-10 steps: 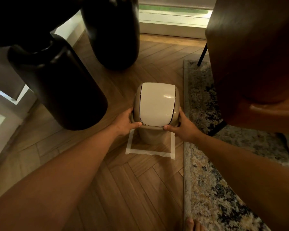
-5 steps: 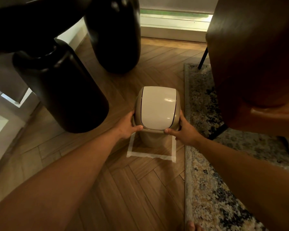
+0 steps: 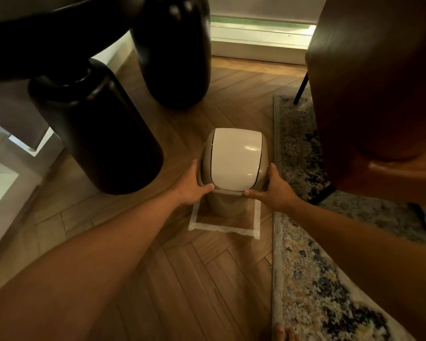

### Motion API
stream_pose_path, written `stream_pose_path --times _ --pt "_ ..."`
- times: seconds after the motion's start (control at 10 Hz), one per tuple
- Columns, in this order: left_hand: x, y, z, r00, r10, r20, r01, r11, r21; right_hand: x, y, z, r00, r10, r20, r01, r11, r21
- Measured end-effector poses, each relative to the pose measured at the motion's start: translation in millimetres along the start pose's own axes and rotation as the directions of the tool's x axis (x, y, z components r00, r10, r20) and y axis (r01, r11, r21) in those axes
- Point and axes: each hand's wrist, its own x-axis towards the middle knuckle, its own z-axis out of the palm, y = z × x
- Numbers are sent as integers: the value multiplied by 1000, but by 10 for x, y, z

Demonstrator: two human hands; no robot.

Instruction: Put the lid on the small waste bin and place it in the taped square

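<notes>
A small beige waste bin with its white swing lid on top stands upright inside the white taped square on the wooden floor. My left hand grips the lid's left side, thumb on its front edge. My right hand grips the right side the same way. The bin hides the far side of the square.
Two large black vases stand to the left and behind the bin. A patterned rug lies along the right, under a brown chair. A bare foot shows at the bottom edge.
The view has shifted, so the bin sits lower in frame. Both hands stay on the lid's sides and the bin stays in the taped square.
</notes>
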Motion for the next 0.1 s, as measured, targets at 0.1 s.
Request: stream_pose_path --times 0.1 --pt "-60 10 -60 997 -24 -75 25 1000 18 -25 -54 -36 1000 4 -3 -4 998 -60"
